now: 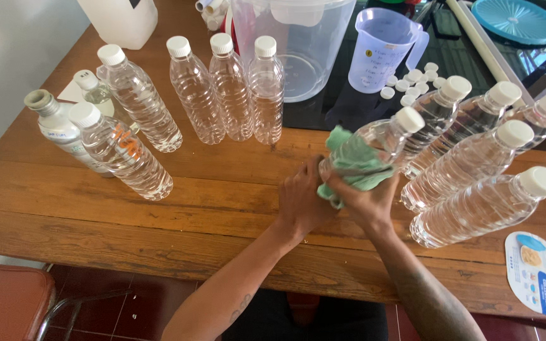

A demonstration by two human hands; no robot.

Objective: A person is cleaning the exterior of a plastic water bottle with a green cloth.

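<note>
A clear plastic bottle (383,136) with a white cap stands tilted at the middle of the wooden table (159,202). A green cloth (355,161) is wrapped round its lower body. My left hand (301,199) grips the base of this bottle. My right hand (364,202) presses the cloth against the bottle from the near side. Several more capped clear bottles (475,164) stand just to the right of my hands. Another group of capped bottles (222,88) stands at the back left.
A clear bucket (298,44) and a pale purple measuring jug (380,50) stand at the back, with loose white caps (409,82) beside the jug. A white jerrycan (121,19) is far left. A round printed card (535,271) lies at the right front edge. A red chair (7,303) sits below left.
</note>
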